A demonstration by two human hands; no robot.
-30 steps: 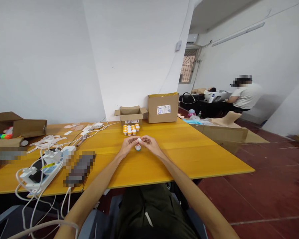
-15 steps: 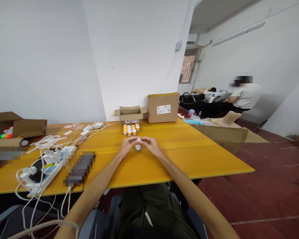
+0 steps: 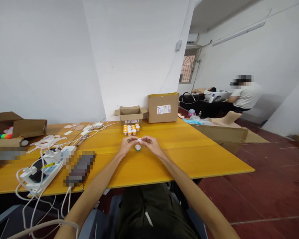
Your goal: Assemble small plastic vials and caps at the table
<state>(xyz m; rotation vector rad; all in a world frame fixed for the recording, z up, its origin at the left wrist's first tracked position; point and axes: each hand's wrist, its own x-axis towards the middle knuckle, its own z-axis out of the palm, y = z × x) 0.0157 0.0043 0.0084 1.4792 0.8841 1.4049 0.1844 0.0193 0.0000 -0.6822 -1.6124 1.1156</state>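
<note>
Between the fingertips of my left hand (image 3: 126,145) and my right hand (image 3: 151,145) is a small white piece with dark dots (image 3: 139,140). Both hands pinch it from opposite sides, just above the table. Its exact kind is too small to make out. Directly below it, a small round container with a whitish top and a teal edge (image 3: 138,147) sits on the yellow table (image 3: 189,149). Just beyond my hands, several small white-and-orange pieces (image 3: 131,129) stand in a tight group.
Behind the group are an open cardboard box (image 3: 131,118) and a taller carton (image 3: 163,109). To the left lie a power strip (image 3: 49,169) with tangled cables, a phone-like dark device (image 3: 81,168) and another open box (image 3: 30,127). A person (image 3: 246,94) sits at the far right.
The dotted white piece has turned slightly between my fingers, and my fingertips have shifted a little. The container and the group of pieces stay in place.
</note>
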